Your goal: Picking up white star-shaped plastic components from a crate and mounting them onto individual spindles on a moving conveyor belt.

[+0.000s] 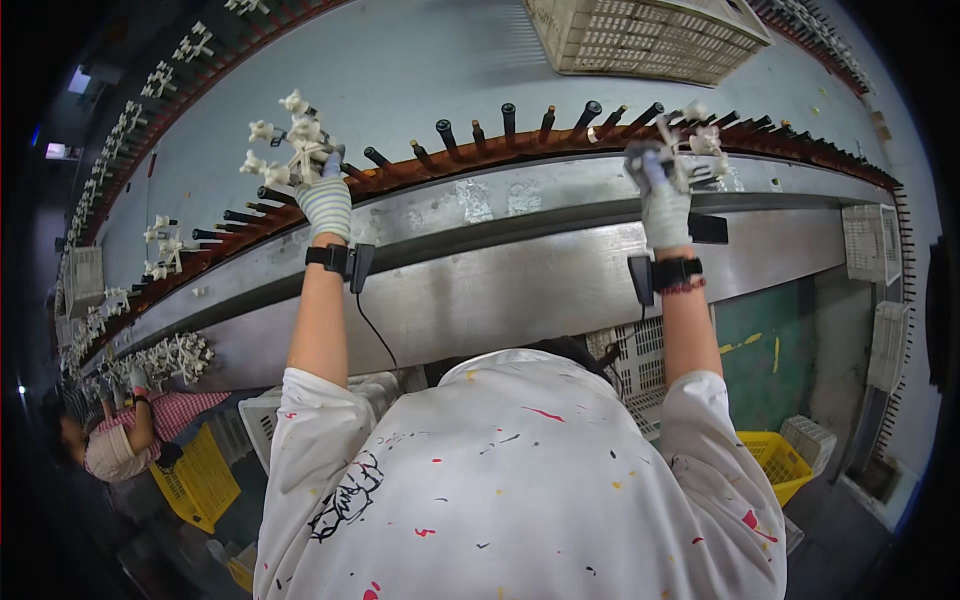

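Observation:
My left hand (326,203), in a striped knit glove, is closed on the lower end of a white branched piece (304,133) with knobbed tips. That piece stands above the row of dark pegs (447,137) along the line's brown edge. Further right, my right hand (662,203), gloved too, is closed on another white branched piece (704,140) among the pegs. Its fingertips look dark and slightly blurred. Both forearms reach forward over the metal ledge (490,205), and a black strap with a small box sits at each wrist.
White pieces (165,245) stand on pegs to the left, with a pile (175,358) on the ledge. A co-worker (125,440) is at the far left. A beige crate (650,40) sits beyond the pegs. Yellow baskets (200,480) are below. A black slab (709,229) lies beside my right wrist.

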The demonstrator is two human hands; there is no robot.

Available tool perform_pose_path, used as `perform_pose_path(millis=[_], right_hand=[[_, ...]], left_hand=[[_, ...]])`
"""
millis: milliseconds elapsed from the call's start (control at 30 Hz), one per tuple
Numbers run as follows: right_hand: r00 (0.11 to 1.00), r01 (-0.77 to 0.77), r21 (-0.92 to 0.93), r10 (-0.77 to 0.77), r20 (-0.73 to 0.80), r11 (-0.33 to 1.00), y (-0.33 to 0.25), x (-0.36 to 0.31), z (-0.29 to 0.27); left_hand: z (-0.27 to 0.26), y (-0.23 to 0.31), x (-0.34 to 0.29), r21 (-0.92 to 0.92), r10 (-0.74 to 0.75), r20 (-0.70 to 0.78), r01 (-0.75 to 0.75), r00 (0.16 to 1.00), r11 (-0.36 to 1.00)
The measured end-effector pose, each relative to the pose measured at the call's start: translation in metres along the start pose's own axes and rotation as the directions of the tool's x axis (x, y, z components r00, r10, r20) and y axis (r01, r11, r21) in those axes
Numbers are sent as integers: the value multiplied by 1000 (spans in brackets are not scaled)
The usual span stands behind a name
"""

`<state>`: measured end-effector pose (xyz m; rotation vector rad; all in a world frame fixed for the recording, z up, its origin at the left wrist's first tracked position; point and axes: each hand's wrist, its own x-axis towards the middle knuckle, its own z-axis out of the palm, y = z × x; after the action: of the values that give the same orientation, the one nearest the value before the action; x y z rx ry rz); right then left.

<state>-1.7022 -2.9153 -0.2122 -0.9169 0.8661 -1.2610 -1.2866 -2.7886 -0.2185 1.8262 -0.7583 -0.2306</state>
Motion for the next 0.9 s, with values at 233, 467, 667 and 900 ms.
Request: perform_pose_path(millis=[233,467,667,900], right_hand=[[950,231,-650,-313,-10,724,29,92,24],[923,342,-821,-328,201,458,39,85,21],[939,264,-937,-281,196,228,57,98,18],[808,553,-772,-429,404,315,91,94,9]], left_hand=[[-13,-14,-2,203,267,-70,-249,961,947],[-4,-34,6,236,-156,-47,163,987,958],[-1,-38,-7,340,-30,-39,42,999,939],[-10,-44,-113,122,-105,-99,117,990,986]])
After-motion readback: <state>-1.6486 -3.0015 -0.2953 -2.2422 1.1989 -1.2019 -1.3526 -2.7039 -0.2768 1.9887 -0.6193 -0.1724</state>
